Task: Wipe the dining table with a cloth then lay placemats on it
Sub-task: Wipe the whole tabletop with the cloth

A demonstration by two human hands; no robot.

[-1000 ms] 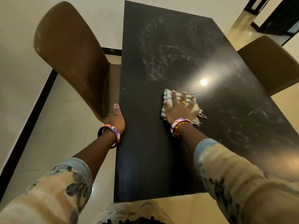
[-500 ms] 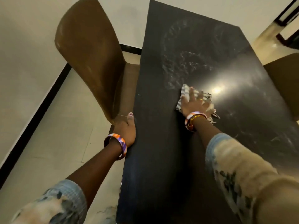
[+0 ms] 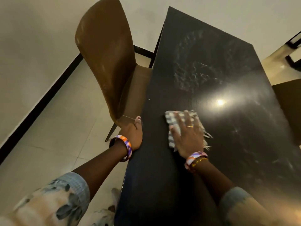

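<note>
A long dark dining table runs away from me, with pale streaky smears on its far half and a lamp's glare near the middle. My right hand lies flat with fingers spread on a grey-and-white checked cloth with a fringed edge, pressing it onto the tabletop. My left hand grips the table's left edge, thumb on top. No placemats are in view.
A brown chair stands pushed against the table's left side, its back close to my left hand. Another brown chair sits at the right edge. Pale floor tiles and a black skirting line lie to the left.
My right hand has slid the cloth toward me and to the left along the tabletop. My left hand has kept its hold on the table edge. The camera has shifted.
</note>
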